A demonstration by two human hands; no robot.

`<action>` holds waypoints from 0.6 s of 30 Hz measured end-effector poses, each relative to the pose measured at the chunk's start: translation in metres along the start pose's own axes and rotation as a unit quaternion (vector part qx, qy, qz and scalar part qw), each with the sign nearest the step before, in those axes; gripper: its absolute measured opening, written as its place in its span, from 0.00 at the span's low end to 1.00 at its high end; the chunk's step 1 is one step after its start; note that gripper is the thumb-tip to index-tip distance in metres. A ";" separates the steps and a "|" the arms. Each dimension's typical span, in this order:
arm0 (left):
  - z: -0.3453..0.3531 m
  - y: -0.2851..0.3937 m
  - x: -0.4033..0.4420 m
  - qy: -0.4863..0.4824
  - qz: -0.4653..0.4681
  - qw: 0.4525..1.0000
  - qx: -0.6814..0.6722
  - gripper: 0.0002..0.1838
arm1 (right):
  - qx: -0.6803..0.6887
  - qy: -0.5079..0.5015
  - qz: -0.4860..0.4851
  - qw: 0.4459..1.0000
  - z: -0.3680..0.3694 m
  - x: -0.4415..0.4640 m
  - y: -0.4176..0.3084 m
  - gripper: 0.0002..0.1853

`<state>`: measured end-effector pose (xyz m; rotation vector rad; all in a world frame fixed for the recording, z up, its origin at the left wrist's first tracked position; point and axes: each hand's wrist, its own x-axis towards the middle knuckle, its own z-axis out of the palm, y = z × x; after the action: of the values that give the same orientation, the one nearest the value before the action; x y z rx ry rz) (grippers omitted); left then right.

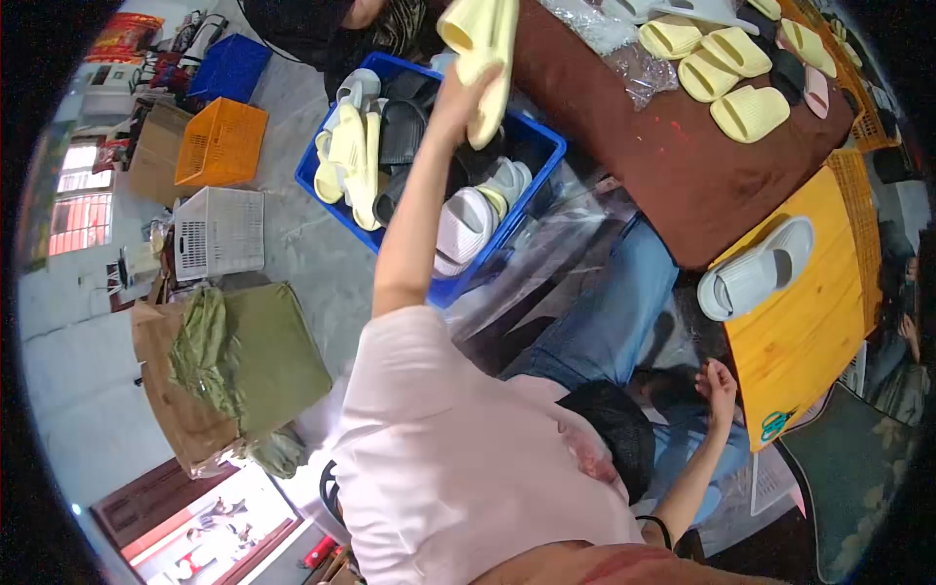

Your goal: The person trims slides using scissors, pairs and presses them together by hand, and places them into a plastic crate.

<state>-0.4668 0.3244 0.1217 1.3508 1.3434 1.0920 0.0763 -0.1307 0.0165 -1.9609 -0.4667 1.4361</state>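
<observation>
My left hand (466,96) is closed on pale yellow slippers (499,44), which look like two overlapping, held above a blue crate (531,136). Inside that crate lie more slippers: yellow ones (349,146), black ones (402,132) and light grey ones (464,226). Down by my lap, beside the edge of a yellow wooden board (799,331), my right hand (718,388) is loosely closed, with nothing visible in its fingers. Light grey slippers (756,273) rest on the board's upper part, and teal-handled scissors (776,424) lie at its lower corner.
A brown-covered table (682,185) carries yellow slippers (749,114) and clear plastic wrap (643,73). On the left are an orange crate (222,141), a white crate (222,234), a blue bin (230,68) and a green-covered box (278,356). A person in dark clothing (302,29) is at the top.
</observation>
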 end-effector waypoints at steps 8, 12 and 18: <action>0.080 -0.044 -0.153 -0.055 -0.196 0.932 0.301 0.55 | -0.047 -0.040 -0.036 0.997 0.026 0.018 0.001 0.19; 0.096 -0.050 -0.142 0.010 -0.248 0.885 0.395 0.59 | -0.076 -0.060 -0.077 0.992 0.014 0.025 0.022 0.19; 0.109 -0.059 -0.123 0.041 -0.295 0.830 0.472 0.65 | -0.064 -0.020 -0.058 0.996 0.012 0.002 0.044 0.19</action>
<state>-0.3727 0.1988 0.0437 1.3527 2.3167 -0.0050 0.0616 -0.1576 -0.0172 -1.9726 -0.6952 1.4033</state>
